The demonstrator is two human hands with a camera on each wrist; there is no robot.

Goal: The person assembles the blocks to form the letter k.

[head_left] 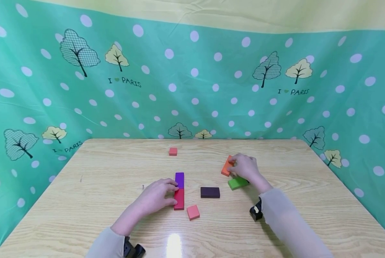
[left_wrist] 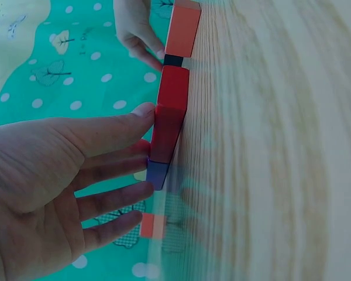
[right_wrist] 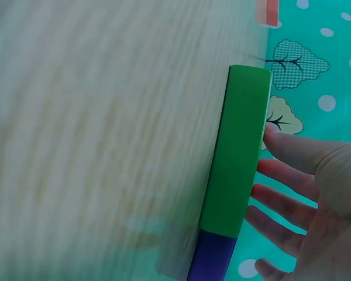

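My left hand (head_left: 158, 195) touches a red block (head_left: 179, 199) from its left side, the thumb at the near end and the fingers spread toward the far end. A purple block (head_left: 179, 180) lies end to end with the red one, a fingertip close to it. On the right, my right hand (head_left: 245, 166) has thumb and fingertips at the right side of an orange block (head_left: 226, 166). Just nearer lies a green block (head_left: 237, 183). A purple block (right_wrist: 212, 257) shows beyond the green one in the right wrist view, where green hides the orange block.
Between the hands lies a dark block (head_left: 210, 192). A small coral block (head_left: 193, 212) is nearer, and another coral block (head_left: 173, 151) sits toward the back of the wooden table (head_left: 115, 157). A patterned green curtain (head_left: 192, 82) hangs behind.
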